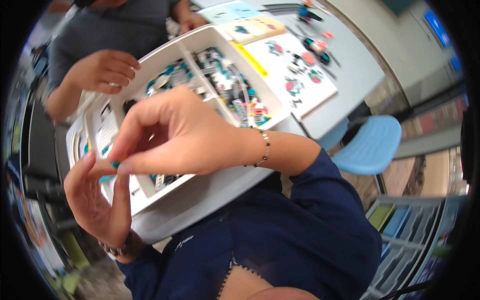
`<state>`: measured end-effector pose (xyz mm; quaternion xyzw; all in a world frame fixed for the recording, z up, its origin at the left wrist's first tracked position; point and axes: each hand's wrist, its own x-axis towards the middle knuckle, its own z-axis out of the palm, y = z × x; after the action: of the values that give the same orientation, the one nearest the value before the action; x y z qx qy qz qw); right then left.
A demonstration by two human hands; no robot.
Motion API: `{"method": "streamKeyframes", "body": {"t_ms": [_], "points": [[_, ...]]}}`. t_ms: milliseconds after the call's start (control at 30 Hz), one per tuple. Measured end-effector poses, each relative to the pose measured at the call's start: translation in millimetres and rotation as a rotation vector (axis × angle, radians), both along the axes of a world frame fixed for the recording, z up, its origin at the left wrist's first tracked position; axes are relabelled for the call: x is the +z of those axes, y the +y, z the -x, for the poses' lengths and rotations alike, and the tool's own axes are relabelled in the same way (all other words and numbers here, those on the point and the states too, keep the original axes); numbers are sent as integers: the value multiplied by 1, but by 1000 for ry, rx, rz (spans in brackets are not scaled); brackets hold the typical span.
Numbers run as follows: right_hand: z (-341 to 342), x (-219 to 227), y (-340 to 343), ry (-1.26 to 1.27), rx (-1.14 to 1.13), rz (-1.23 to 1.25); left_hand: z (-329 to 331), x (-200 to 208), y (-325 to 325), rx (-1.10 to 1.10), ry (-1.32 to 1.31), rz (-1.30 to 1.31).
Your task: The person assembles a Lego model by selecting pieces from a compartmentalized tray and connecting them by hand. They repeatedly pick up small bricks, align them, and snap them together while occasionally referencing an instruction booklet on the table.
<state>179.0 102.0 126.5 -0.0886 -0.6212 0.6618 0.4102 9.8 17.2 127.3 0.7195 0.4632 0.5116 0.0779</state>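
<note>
My left hand (95, 200) and my right hand (185, 135) meet at the fingertips over the near left part of a white sorting tray (272, 105). Between the pinched fingers of both hands sits a tiny teal building piece (115, 164), mostly covered, with a hint of orange-yellow beside it. Its exact shape cannot be made out. Beyond my right hand, the tray's compartments hold many loose bricks (172, 75) in teal, white, grey and black. My right hand and wrist hide part of the tray.
Across the table (357, 80) a person's hand (107, 70) hovers by the tray's far left edge. Right of the tray lies an open booklet (320, 97) with coloured pictures. A small built model (307, 12) stands far back. A blue chair (372, 142) is at the right.
</note>
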Motion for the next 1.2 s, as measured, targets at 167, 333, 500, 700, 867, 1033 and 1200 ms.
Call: {"method": "streamKeyframes", "body": {"t_ms": [167,333,500,700,867,1033,1200], "points": [[-82,-16,5,-7,-408,-13,-5,-8,-5,-43,48,107],[-226,-69,28,-154,-1232,19,18,-13,-23,-73,41,262],[-309,-122,43,-528,-1480,221,34,-22,-24,-26,68,333],[-309,-142,57,-958,-1430,-132,41,-27,-33,38,80,267],[-314,-142,40,-959,-1476,-48,53,-36,-43,153,50,244],[-306,-138,30,-1131,-1533,-289,66,-44,-47,263,-73,209],[-254,-92,4,-867,-1558,-434,77,-57,-48,378,-118,181]]}}
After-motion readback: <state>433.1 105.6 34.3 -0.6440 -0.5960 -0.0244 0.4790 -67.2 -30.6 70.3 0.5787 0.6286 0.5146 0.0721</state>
